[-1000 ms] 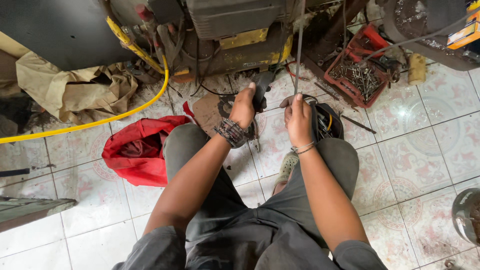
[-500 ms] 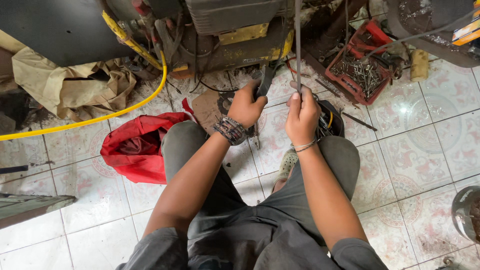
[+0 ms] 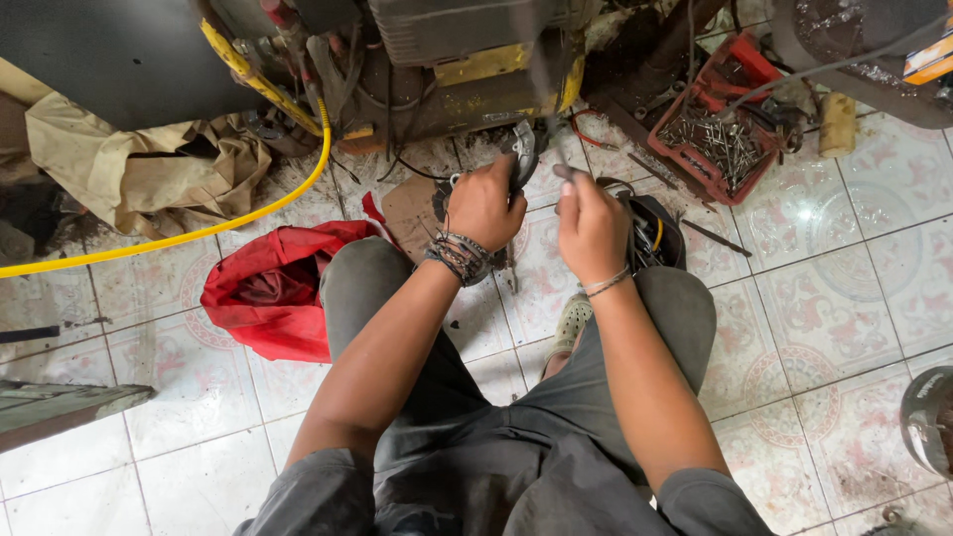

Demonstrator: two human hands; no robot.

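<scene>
Metal pliers clamped in my left hand — right hand curled shut beside it, contents unclear; red bag lies left — red tray of nails sits right.

**Packages and labels around the work spot**

An orange and yellow box is showing at the top right edge, cut off by the frame, sitting on a dark round surface. A yellow plate, perhaps a label, is showing on the machine ahead. No screens or signs are appearing.
</scene>
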